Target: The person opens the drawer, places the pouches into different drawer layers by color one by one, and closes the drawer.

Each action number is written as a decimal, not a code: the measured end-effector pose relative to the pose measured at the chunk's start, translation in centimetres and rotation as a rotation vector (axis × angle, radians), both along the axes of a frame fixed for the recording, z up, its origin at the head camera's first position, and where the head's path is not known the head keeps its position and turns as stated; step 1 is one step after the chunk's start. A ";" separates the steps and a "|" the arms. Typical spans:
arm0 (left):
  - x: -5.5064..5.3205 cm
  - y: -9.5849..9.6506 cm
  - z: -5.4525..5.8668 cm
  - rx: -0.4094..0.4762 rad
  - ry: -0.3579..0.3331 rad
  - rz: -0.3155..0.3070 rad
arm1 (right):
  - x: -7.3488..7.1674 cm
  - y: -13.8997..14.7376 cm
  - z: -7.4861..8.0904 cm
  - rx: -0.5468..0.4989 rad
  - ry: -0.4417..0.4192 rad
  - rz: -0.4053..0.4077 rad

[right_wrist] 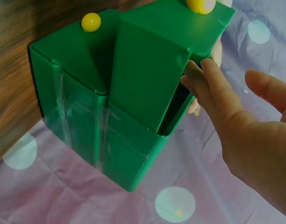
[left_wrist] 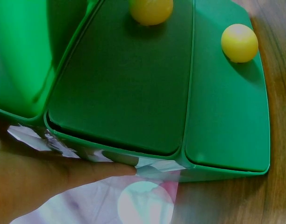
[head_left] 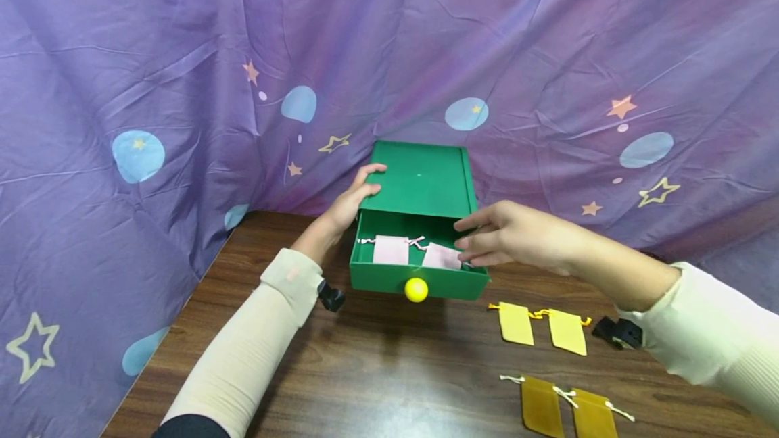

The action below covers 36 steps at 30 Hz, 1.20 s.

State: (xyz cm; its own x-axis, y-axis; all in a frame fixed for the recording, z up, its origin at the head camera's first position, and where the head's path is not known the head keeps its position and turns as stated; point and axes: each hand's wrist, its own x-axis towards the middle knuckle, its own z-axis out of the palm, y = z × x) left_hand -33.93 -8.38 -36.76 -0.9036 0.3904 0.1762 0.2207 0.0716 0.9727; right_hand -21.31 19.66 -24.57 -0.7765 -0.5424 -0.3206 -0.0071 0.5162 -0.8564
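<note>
A green drawer cabinet (head_left: 420, 178) stands against the cloth, its top drawer (head_left: 383, 277) pulled out by a round yellow knob (head_left: 416, 290). Inside lie a pink drawstring pouch (head_left: 391, 250) on the left and another pink pouch (head_left: 442, 257) on the right. My left hand (head_left: 348, 205) rests against the cabinet's left side, one straight finger showing along it in the left wrist view. At the drawer's right side, my right hand (head_left: 511, 235) reaches its fingers over the rim near the right pouch, thumb held apart in the right wrist view. Whether those fingertips touch the pouch I cannot tell.
Two yellow pouches (head_left: 516, 324) lie on the wooden table (head_left: 341, 363) below my right forearm. Nearer the front are two brown pouches (head_left: 541, 405) with white cords. Lower drawers (left_wrist: 119, 88) with yellow knobs are closed. Purple cloth (head_left: 341, 39) hangs behind.
</note>
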 end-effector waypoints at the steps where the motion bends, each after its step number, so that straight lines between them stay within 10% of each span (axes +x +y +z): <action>1: 0.0 0.0 0.0 0.002 0.000 -0.001 | 0.2 0.0 0.0 -0.009 -0.007 0.000; 36: -0.1 0.0 0.0 -0.008 0.005 0.000 | 2.9 0.2 0.4 -0.091 -0.047 0.074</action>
